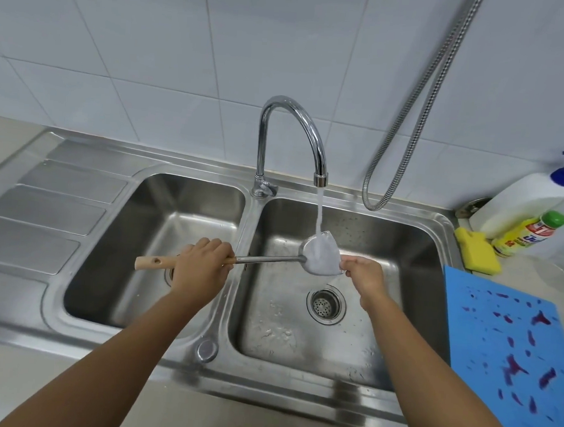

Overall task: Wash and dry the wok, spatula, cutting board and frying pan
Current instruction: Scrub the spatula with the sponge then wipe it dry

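The sink (250, 218) fills most of the desk. You hold the spatula (271, 260) level over its right basin, with the blade under the running tap (300, 115).

The blue board (497, 342) lies on the desk right of the sink, smeared purple and not yet washed. It looks thin and flat, so it is probably light and a little bendy. Take it by a long edge with both hands. No wok or pan is in view.

The spatula is stiff steel with a wooden handle. It is likely light, heavier toward the blade, and slick where wet.

Your left grip (201, 264) is wrapped round the handle near where the wood meets the shaft. That is the surest hold, since wood gives more friction than wet metal.

Your right grip (364, 277) pinches the blade's right corner beside the stream. That pinch looks like the weaker hold. The blade's rim may be thin, so rub with your fingers flat on its face and let the left carry the weight.
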